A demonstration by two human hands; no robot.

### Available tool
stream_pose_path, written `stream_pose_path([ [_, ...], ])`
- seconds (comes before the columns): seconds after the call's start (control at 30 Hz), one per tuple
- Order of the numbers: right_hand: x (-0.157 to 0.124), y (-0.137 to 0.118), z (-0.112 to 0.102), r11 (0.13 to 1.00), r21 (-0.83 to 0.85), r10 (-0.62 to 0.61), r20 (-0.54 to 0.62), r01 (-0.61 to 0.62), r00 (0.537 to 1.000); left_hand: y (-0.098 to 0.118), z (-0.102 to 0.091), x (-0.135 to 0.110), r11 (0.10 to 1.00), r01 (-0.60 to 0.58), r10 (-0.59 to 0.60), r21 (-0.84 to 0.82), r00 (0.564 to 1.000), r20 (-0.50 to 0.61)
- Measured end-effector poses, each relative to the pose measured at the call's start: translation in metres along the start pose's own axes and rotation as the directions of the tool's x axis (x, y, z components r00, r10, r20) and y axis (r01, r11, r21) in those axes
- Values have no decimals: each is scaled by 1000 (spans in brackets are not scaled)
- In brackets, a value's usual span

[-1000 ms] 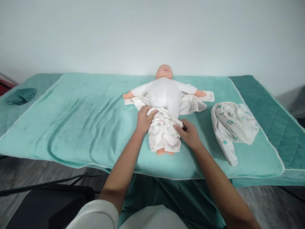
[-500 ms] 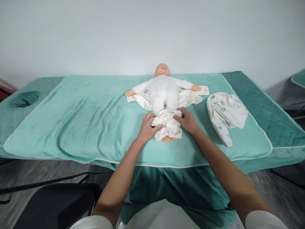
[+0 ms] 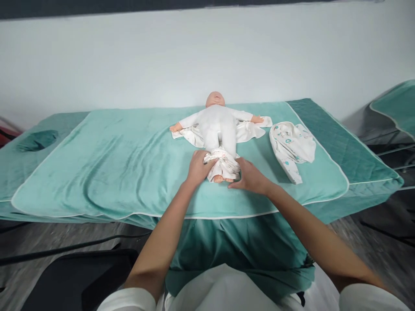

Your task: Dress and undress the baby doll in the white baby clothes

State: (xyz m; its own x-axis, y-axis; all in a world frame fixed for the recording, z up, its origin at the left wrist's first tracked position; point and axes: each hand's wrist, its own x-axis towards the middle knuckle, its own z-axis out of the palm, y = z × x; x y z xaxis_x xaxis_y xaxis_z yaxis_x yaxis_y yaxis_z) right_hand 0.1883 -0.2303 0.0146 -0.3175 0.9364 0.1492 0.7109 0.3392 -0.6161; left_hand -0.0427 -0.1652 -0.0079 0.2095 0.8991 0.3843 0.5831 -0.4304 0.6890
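Observation:
A baby doll (image 3: 214, 123) with a white cloth body lies on its back, head toward the wall and arms spread. White printed baby pants (image 3: 222, 162) are bunched round its lower legs, and the toes show at the hems. My left hand (image 3: 198, 166) grips the left side of the pants, thumb on top. At the other side, my right hand (image 3: 251, 176) touches the pants' edge with its fingertips, its thumb spread apart near the feet. A light garment (image 3: 251, 131) lies spread open beneath the doll's torso and arms.
A folded white printed baby garment (image 3: 292, 147) lies right of the doll on the green sheet (image 3: 136, 138). The sheet covers a padded bed (image 3: 366, 160) against a white wall. A black chair (image 3: 74, 280) stands at the lower left.
The pants' hems have moved up, so more of the feet shows. My right hand has gone from pinching the waistband to a spread pose lower down. The view has tilted up slightly.

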Motion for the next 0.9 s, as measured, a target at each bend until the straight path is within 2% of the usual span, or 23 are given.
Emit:
stream_pose_path([
  [0.1, 4, -5, -3, 996, -91, 25, -1, -25, 1000, 7, -7, -2, 999, 25, -26, 20, 999, 42],
  [0.27, 6, -21, -17, 976, -157, 163, 69, -151, 984, 26, -26, -9, 990, 140, -139, 2, 984, 112],
  [0.4, 3, -32, -26, 959, -251, 166, 112, -134, 980, 45, -40, -20, 973, 212, -186, -90, 954, 235],
  [0.47, 0, -38, -35, 963, -218, 186, 122, -156, 975, 55, -48, -26, 945, 292, -231, -149, 915, 332],
  [0.53, -5, -46, -49, 985, -59, 171, 233, -162, 957, 64, -60, -32, 901, 392, -274, -186, 847, 455],
  [0.63, -16, -64, -79, 956, 248, 17, 489, -158, 872, 80, -84, -41, 864, 471, -263, -177, 723, 639],
  [0.67, -20, -71, -90, 941, 302, -35, 534, -152, 845, 87, -93, -42, 861, 474, -234, -187, 693, 682],
  [0.7, -23, -79, -101, 934, 328, -72, 559, -140, 826, 93, -102, -43, 853, 473, -198, -221, 685, 701],
  [0.73, -25, -87, -112, 932, 341, -99, 565, -123, 819, 100, -110, -42, 837, 468, -158, -284, 703, 693],
  [0.77, -25, -95, -121, 930, 354, -121, 550, -99, 826, 108, -119, -40, 813, 454, -119, -364, 741, 661],
  [0.83, -21, -112, -139, 924, 377, -131, 454, -57, 881, 124, -136, -32, 769, 385, -55, -510, 835, 548],
  [0.9, -12, -130, -156, 931, 363, -83, 294, -31, 952, 144, -154, -21, 785, 285, 13, -551, 880, 474],
])
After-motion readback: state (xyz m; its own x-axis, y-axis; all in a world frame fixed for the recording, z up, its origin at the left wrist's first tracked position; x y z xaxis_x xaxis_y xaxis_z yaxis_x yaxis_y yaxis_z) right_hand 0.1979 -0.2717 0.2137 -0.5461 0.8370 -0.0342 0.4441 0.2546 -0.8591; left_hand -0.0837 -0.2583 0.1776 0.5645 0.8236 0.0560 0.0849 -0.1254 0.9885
